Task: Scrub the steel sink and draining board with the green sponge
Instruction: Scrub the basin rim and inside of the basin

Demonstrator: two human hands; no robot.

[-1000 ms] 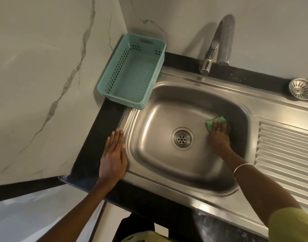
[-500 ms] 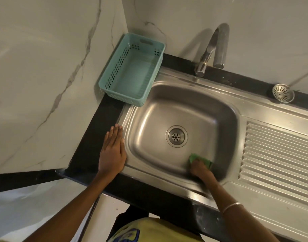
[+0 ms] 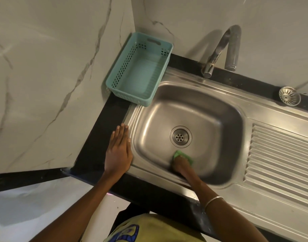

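Observation:
The steel sink (image 3: 198, 110) fills the middle of the view, with its round drain (image 3: 180, 136) at the centre of the basin. The ribbed draining board (image 3: 280, 154) lies to its right. My right hand (image 3: 180, 163) holds the green sponge (image 3: 182, 154) against the basin floor near the front wall, just below the drain; the hand is blurred and covers most of the sponge. My left hand (image 3: 118, 151) rests flat, fingers straight, on the black counter at the sink's left rim.
A teal plastic basket (image 3: 118, 81) stands empty in the back left corner, overlapping the sink rim. A steel tap (image 3: 219, 49) arches over the back edge. A loose drain strainer (image 3: 289, 96) sits on the black ledge at the back right. Marble walls close the left and back.
My right hand has carried the sponge from the basin's right side to the front, then leftward to just below the drain. The left hand has stayed on the counter.

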